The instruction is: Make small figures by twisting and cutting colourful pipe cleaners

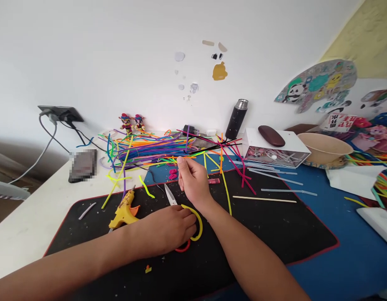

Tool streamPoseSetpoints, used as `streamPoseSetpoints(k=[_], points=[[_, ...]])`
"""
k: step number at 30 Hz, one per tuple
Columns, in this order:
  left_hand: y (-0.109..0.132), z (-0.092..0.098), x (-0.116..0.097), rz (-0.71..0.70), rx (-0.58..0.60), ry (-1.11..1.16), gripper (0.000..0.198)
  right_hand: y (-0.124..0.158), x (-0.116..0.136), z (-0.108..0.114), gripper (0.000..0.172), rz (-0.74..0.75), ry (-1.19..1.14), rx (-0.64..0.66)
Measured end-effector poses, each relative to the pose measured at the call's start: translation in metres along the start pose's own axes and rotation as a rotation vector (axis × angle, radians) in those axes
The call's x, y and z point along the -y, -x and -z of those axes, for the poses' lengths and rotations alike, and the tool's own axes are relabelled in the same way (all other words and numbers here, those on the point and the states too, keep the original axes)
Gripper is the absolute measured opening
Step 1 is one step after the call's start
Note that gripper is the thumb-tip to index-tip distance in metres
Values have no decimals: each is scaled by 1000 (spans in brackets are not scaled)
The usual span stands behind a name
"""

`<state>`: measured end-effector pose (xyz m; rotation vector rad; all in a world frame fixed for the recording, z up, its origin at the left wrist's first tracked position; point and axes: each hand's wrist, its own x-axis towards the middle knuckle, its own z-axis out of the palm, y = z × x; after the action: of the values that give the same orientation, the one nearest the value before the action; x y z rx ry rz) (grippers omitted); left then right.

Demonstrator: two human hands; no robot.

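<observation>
Left grip [180, 225] curls over metal-bladed scissors [171, 197] (rounded yellow-and-red handles [200, 228])

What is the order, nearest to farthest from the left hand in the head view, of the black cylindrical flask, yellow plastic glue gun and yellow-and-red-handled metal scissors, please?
1. Metal scissors: partly under the left hand.
2. Glue gun: left of that hand.
3. Flask: farthest, back right, near the wall.
</observation>
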<state>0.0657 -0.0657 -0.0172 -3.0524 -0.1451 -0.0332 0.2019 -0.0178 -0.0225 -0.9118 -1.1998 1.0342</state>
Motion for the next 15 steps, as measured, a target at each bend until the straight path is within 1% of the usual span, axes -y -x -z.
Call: streamPoseSetpoints(k=[2, 4, 6, 9, 12, 13, 15], points=[[3, 3, 1, 12, -13, 12, 5, -1, 3, 1, 59, -13, -12, -8], [7, 10, 4, 47, -41, 22, 5, -3, 6, 1, 60, -27, -32, -21], [13, 19, 9, 96, -100, 25, 8, -4, 9, 2, 61, -42, -61, -36], [22, 33, 16, 178, -273, 26, 12, -5, 11, 3, 61, -52, -103, -55], [28, 43, 20, 240, -472, -15, 10, -5, 13, 2, 60, -51, -75, -64], [29, 46, 21, 247, -521, -42, 9, -5, 14, 2, 59, -57, -58, -61], [28, 51, 23, 251, -577, -108, 8, -4, 15, 2, 58, -85, -50, -55]])
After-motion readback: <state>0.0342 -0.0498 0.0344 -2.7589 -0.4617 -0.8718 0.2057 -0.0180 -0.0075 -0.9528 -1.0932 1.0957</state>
